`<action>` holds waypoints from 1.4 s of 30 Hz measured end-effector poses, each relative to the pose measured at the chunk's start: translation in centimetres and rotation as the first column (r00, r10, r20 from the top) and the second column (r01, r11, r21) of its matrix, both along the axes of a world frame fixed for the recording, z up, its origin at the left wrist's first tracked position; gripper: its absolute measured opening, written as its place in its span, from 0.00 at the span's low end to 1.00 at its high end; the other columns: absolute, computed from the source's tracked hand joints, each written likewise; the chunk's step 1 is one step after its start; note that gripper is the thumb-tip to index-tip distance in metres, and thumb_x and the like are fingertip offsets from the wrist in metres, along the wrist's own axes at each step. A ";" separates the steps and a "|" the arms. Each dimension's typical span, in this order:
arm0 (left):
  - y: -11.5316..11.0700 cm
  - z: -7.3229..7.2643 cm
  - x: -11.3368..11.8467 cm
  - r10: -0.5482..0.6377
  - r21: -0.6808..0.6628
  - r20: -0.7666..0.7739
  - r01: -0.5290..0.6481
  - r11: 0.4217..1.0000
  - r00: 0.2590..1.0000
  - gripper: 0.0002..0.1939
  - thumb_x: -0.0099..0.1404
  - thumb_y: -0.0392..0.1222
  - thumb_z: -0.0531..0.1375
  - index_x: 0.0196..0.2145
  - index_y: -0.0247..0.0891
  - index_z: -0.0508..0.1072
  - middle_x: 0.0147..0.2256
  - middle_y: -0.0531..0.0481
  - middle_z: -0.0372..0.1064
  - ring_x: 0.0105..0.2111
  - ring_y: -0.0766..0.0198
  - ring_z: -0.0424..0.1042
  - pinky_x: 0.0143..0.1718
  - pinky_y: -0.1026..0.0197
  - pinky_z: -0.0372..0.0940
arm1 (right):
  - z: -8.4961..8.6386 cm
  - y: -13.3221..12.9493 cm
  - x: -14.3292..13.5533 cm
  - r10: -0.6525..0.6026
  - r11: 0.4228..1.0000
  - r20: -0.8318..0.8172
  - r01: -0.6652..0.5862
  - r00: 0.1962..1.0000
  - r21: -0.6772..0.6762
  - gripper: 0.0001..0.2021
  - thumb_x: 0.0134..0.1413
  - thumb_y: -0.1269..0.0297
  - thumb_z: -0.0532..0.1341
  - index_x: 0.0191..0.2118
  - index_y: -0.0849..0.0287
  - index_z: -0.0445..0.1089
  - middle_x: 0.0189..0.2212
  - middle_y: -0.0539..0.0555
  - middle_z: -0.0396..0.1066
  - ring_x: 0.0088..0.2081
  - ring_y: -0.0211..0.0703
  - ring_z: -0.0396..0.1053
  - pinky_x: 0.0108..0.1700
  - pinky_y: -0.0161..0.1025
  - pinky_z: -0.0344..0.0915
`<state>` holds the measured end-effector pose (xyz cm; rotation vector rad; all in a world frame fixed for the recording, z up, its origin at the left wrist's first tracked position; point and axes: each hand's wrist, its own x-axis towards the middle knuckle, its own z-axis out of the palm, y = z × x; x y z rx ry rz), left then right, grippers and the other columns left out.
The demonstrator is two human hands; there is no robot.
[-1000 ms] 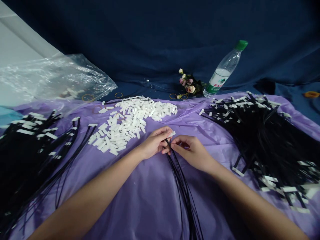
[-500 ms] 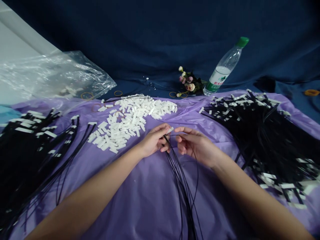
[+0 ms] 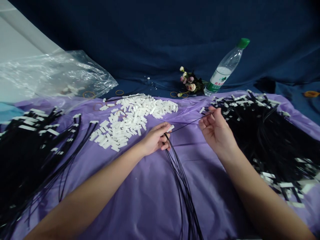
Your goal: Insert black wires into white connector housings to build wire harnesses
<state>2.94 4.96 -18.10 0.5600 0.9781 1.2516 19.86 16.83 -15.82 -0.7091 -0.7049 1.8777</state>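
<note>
Wire (image 3: 192, 122) stretching between left hand (image 3: 155, 140), gripping white tab (image 3: 171, 128) and black bundle (image 3: 190, 206), and right hand (image 3: 217, 131), pinching wire; separating likely underway, calling for steady left grip.

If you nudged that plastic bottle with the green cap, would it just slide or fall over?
The bottle would probably tip if pushed near its cap, being tall and narrow. It looks partly filled, so a low push might slide it instead. Once down, its round body could roll.
</note>
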 end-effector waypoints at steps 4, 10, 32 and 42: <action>0.0 0.0 0.1 0.016 -0.004 -0.004 -0.016 1.000 1.000 0.11 0.64 0.48 0.56 0.30 0.40 0.60 0.12 0.65 0.40 0.09 0.71 0.53 0.20 0.61 0.65 | 0.6 0.7 0.7 -0.058 0.994 -0.051 0.062 0.997 0.092 0.13 0.46 0.55 0.69 0.36 0.53 0.71 0.24 0.42 0.63 0.25 0.26 0.65 0.30 0.25 0.67; 0.0 0.2 0.3 0.079 -0.045 -0.018 -0.079 0.996 0.997 0.11 0.64 0.49 0.56 0.30 0.40 0.62 0.12 0.64 0.42 0.09 0.70 0.53 0.21 0.60 0.66 | -0.3 -2.3 0.4 -0.191 0.724 0.506 -0.227 0.841 0.651 0.05 0.52 0.62 0.65 0.32 0.57 0.75 0.19 0.46 0.65 0.18 0.30 0.58 0.20 0.30 0.55; 0.0 0.0 0.3 0.061 -0.044 -0.031 -0.062 0.997 0.998 0.12 0.63 0.51 0.57 0.31 0.41 0.61 0.13 0.64 0.43 0.11 0.70 0.56 0.24 0.60 0.66 | -1.9 -4.0 -0.2 -0.601 0.205 0.461 -0.431 0.653 0.879 0.05 0.55 0.67 0.61 0.28 0.57 0.71 0.18 0.49 0.66 0.21 0.35 0.63 0.25 0.34 0.58; -0.3 0.0 0.6 -0.040 0.003 -0.149 0.041 0.999 0.988 0.13 0.65 0.52 0.55 0.33 0.42 0.59 0.14 0.64 0.45 0.13 0.71 0.58 0.27 0.61 0.68 | -1.7 -3.5 -0.1 -0.518 0.313 0.597 -0.514 0.613 0.799 0.05 0.57 0.67 0.58 0.33 0.60 0.71 0.23 0.50 0.69 0.22 0.35 0.63 0.27 0.33 0.59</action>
